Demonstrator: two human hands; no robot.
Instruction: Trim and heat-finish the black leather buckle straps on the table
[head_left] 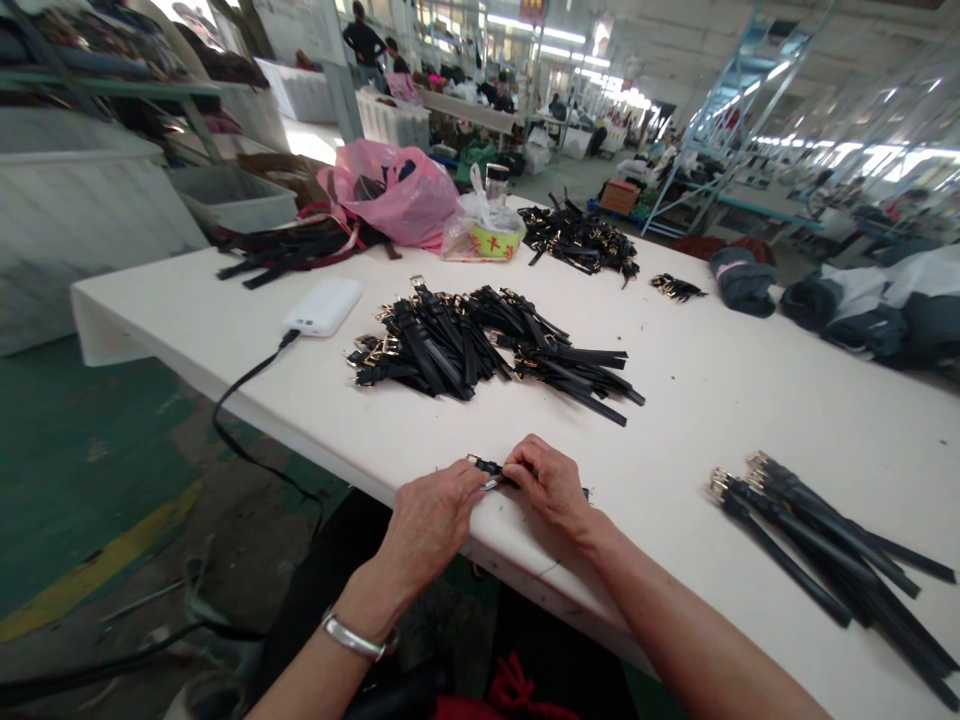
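Close to the table's near edge, my two hands meet over one short black strap with a gold-coloured buckle. My left hand has its fingers closed at the buckle end, beside a small shiny metal piece too small to name. My right hand pinches the strap just past the buckle, and the strap's far tip shows beyond that wrist. Beyond my hands lies a heap of black buckled straps. More such straps lie in a loose bunch to the right.
A white power bank with a black cable sits on the white table at left. Toward the back are a pink plastic bag, a small clear bag and another strap pile. Dark fabric bundles lie at right.
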